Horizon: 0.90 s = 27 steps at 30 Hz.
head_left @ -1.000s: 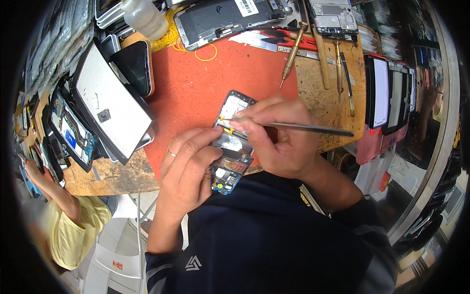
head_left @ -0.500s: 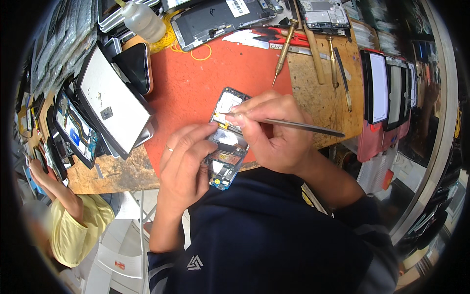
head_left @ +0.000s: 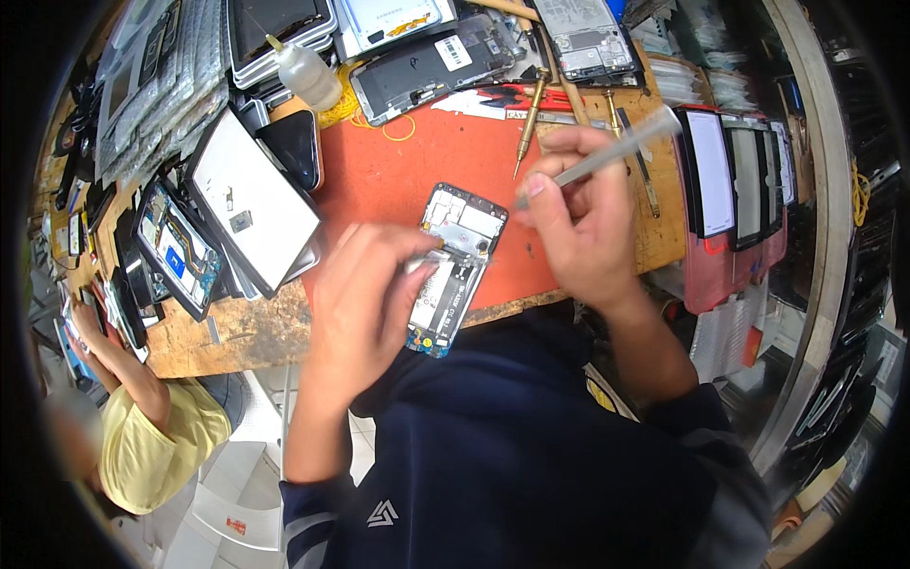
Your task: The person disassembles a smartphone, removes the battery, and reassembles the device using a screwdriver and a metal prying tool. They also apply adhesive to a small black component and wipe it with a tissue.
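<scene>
An opened phone (head_left: 463, 228) with its inner parts exposed lies tilted on the red mat, its lower end reaching past the table's front edge. My left hand (head_left: 355, 299) is closed at its left side, thumb and forefinger pinched together over the middle of the phone. Whatever is between those fingertips is too small to make out. Off to the phone's right, my right hand (head_left: 588, 213) is raised and grips silver tweezers (head_left: 611, 161), blurred by motion. The tweezers' tip points left, apart from the phone.
Red mat (head_left: 379, 180) on a worn wooden table. Phone panels and a white-backed screen (head_left: 251, 204) stand at left, near a plastic bottle (head_left: 308, 78). Brass screwdrivers (head_left: 533, 123) lie behind my right hand. Framed panels (head_left: 706, 175) stand right. A person in yellow (head_left: 156, 441) sits left.
My right hand has lifted the tweezers off the phone, moving right and tilting them upward. My left hand stays at the phone, fingers shifted. The whole view has moved a little.
</scene>
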Each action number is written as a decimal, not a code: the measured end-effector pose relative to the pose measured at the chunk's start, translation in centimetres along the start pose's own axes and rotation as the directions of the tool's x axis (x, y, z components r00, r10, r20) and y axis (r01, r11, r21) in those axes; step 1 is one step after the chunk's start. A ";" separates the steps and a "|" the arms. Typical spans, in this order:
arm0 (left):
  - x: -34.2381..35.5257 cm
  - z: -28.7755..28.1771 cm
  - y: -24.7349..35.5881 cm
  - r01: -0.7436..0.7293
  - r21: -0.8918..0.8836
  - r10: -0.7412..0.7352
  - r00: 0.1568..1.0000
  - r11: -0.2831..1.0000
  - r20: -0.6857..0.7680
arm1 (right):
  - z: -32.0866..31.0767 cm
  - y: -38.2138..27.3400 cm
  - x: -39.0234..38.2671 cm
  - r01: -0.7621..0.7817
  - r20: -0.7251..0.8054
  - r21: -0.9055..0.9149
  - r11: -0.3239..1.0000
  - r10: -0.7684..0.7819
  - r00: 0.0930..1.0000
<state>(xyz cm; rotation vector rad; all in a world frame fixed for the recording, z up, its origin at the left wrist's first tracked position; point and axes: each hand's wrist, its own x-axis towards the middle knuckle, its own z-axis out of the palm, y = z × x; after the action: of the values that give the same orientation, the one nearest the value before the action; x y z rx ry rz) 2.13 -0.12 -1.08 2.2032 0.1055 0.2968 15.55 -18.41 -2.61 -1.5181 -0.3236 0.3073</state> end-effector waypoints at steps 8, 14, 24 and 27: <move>4.6 1.3 -0.8 0.221 -0.220 -0.193 0.971 0.950 0.138 | -4.9 -1.6 -0.7 0.228 0.107 -0.763 0.605 -0.229 0.967; 4.3 1.4 -0.9 0.213 -0.137 -0.203 0.976 0.967 0.081 | -1.6 -0.5 -3.9 0.049 0.162 -0.480 0.876 0.033 0.986; 1.5 0.5 -0.4 0.250 -0.068 -0.252 0.968 0.966 -0.020 | -0.9 0.5 -2.5 0.125 0.217 -0.507 0.853 -0.014 0.976; -1.0 -0.7 0.9 0.102 0.159 -0.101 0.995 0.982 -0.015 | -1.3 0.1 -1.9 0.126 0.253 -0.517 0.847 0.011 0.967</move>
<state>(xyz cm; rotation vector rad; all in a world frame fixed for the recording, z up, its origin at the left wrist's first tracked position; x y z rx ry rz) 0.94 -0.30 -0.18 2.3461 0.2528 0.2463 14.31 -20.34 -2.79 -2.0163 -0.6979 0.3804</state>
